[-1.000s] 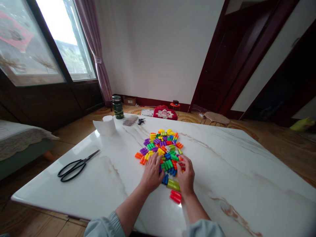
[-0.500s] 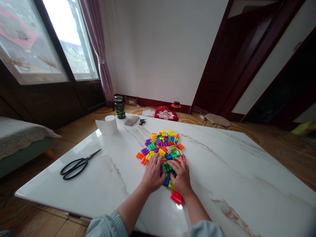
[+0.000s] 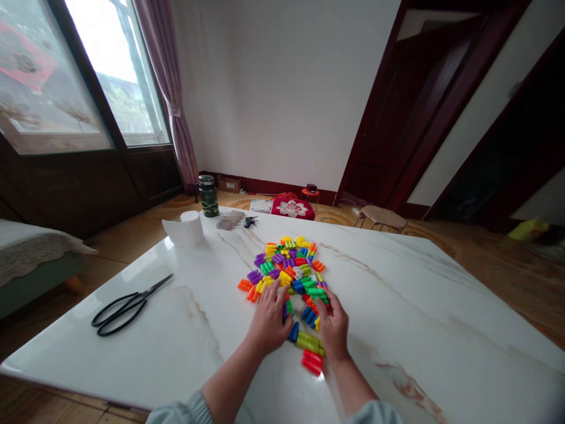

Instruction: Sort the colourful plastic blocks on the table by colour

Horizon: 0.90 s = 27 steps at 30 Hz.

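A green piece (image 3: 316, 292) is pinched between the thumb and fingers of the right hand (image 3: 334, 325), at the four o'clock side of a multicoloured pile of pieces (image 3: 289, 274) spread on a marbled white bench (image 3: 432, 306). At seven o'clock the left hand (image 3: 270, 321) is laid against the pile, thumb and fingers apart. Black-handled scissors (image 3: 143, 295) are seen at nine o'clock, a white roll (image 3: 192, 229) at ten.
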Motion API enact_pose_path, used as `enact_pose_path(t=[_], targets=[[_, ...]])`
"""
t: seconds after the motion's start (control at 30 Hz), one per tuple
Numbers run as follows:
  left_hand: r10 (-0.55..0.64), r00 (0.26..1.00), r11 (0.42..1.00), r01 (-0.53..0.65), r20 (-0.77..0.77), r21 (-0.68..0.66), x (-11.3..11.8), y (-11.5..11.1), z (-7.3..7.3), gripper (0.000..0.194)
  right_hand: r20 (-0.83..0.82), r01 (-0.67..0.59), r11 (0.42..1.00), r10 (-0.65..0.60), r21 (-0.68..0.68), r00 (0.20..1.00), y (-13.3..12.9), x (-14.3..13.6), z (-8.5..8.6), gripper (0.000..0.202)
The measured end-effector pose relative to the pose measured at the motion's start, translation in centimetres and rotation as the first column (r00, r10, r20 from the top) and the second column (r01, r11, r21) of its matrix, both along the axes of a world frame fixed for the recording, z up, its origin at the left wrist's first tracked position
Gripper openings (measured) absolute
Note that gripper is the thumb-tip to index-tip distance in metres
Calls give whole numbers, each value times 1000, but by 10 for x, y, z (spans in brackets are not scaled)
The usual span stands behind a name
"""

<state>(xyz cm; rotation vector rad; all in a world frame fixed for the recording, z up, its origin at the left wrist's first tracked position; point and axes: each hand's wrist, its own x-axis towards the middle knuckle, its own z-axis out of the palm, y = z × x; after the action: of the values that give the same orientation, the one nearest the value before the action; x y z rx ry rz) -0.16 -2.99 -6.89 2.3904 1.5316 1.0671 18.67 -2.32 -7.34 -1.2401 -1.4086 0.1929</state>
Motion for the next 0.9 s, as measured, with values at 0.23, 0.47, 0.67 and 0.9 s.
enact_pose_path(t=[0.23, 0.47, 0.67, 0.9], targets=[[10, 999, 1000, -10, -51, -12, -1, 1, -1, 64, 134, 277, 952, -260, -130, 956, 110, 69, 19, 31], [15, 999, 1000, -16, -50, -11, -1, 1, -2, 63, 298, 321, 913, -243, -252, 923, 165, 82, 6, 24], [8, 999, 999, -10, -47, -35, -1, 0, -2, 63, 357, 314, 917, -215, -246, 909, 164, 75, 10, 31], [-3, 1000, 998, 3, -3, -55, -1, 1, 2, 56, 306, -24, 990, 67, -140, 950, 90, 26, 31, 21]])
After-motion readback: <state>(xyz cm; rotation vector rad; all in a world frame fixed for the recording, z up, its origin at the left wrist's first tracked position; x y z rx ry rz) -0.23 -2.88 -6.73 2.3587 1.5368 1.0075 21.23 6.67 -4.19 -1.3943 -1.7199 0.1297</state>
